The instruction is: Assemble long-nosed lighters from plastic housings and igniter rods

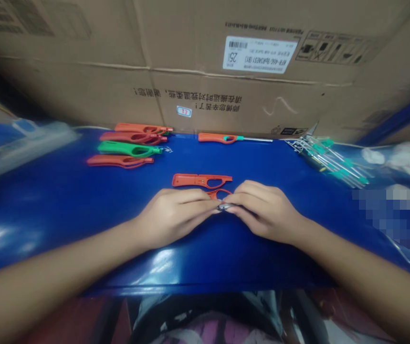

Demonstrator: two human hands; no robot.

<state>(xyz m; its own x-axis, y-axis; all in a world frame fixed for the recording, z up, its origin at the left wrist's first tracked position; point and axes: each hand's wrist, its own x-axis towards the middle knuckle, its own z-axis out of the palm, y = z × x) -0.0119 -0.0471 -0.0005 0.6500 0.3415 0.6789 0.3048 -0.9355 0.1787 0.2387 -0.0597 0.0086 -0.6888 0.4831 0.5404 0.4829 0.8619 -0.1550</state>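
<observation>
My left hand and my right hand meet over the middle of the table, fingers closed in a pinch. Between the fingertips is a small silvery metal part; its exact kind does not show, and both hands grip it. Just beyond the fingers lies an orange lighter handle half, its hollow inner side up with a trigger loop at the right. Closer in, a second orange handle piece shows only its loop, the remainder being hidden behind my hands.
Several orange and green lighter handles lie at the back left. An orange lighter with a metal tube rests by the cardboard box. Metal tubes with green parts are heaped at right on the blue table. Plastic bags flank both sides.
</observation>
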